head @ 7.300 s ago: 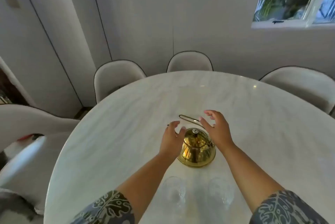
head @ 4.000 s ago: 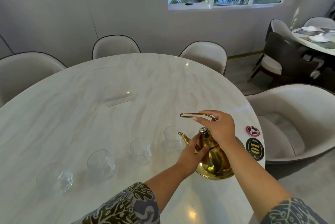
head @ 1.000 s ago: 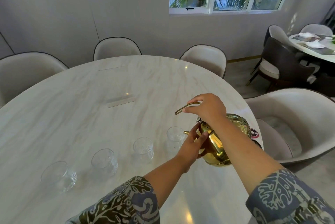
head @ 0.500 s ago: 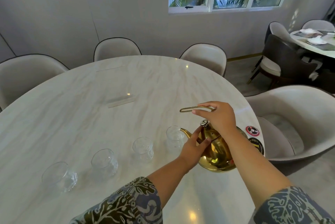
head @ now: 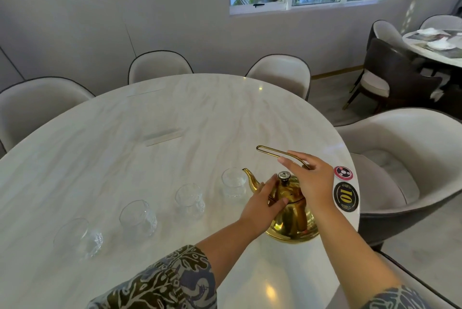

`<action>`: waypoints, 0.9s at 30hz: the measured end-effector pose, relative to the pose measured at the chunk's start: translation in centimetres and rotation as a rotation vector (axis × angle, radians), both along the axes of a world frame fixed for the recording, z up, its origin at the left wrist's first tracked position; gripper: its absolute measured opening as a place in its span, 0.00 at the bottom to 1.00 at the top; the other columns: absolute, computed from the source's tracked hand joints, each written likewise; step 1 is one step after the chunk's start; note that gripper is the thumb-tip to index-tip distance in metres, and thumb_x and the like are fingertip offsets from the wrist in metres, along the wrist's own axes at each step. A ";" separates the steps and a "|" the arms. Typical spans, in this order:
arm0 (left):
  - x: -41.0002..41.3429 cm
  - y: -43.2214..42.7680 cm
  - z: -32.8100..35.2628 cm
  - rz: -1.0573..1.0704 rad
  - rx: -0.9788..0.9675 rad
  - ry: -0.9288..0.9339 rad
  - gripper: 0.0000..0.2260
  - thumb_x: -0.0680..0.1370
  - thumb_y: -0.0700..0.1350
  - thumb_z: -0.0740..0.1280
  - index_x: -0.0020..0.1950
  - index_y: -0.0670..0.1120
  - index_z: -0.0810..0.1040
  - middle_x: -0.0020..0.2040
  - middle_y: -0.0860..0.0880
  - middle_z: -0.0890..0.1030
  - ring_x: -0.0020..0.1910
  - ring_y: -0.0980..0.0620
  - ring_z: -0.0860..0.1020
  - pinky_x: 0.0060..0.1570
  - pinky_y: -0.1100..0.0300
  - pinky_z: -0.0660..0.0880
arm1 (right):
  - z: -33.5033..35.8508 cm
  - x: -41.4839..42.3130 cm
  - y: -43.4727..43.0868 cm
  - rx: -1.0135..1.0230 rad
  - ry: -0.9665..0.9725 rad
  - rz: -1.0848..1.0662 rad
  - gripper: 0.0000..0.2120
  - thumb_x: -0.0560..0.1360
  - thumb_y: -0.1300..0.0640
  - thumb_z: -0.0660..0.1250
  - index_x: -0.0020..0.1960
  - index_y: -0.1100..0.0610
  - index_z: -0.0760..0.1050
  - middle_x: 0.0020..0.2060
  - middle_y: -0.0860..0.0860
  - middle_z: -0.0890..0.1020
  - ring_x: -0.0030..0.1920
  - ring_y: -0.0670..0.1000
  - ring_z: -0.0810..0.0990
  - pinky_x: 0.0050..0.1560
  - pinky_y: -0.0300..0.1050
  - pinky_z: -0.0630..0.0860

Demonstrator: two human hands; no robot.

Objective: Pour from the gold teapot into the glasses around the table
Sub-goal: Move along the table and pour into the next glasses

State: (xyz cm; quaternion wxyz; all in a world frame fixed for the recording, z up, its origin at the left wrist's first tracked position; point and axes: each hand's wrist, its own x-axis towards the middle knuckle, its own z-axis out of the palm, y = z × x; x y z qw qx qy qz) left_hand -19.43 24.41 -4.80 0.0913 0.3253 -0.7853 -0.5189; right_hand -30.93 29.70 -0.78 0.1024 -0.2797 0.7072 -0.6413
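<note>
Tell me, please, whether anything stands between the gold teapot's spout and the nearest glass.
Nothing visible does. The gold teapot rests on the table, its spout tip right beside the nearest glass, with only bare marble between them. The left hand rests on the pot's body, behind the spout.

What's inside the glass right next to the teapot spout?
The glass beside the gold teapot spout looks clear and empty; any thin layer of liquid at its bottom cannot be made out.
</note>
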 end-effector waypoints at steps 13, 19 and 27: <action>5.4 0.2 1.8 0.024 -0.147 -0.016 0.29 0.76 0.62 0.58 0.75 0.62 0.52 0.77 0.46 0.59 0.72 0.43 0.66 0.69 0.45 0.67 | 2.9 4.8 0.2 -0.050 -0.002 0.075 0.14 0.66 0.50 0.77 0.50 0.52 0.84 0.45 0.42 0.84 0.49 0.42 0.81 0.48 0.34 0.75; 8.9 -0.3 1.9 0.055 -0.131 0.010 0.26 0.77 0.62 0.58 0.74 0.64 0.55 0.76 0.48 0.62 0.70 0.44 0.69 0.67 0.46 0.69 | 3.7 8.2 -1.0 -0.019 -0.020 0.093 0.15 0.66 0.49 0.78 0.50 0.53 0.84 0.47 0.45 0.84 0.50 0.45 0.80 0.49 0.37 0.76; 12.2 -1.5 2.5 0.080 0.039 0.065 0.24 0.79 0.57 0.59 0.74 0.61 0.58 0.73 0.50 0.67 0.68 0.46 0.72 0.67 0.52 0.71 | 3.8 11.2 -3.4 0.085 0.056 0.127 0.17 0.65 0.46 0.77 0.51 0.52 0.84 0.51 0.48 0.85 0.54 0.49 0.80 0.52 0.44 0.77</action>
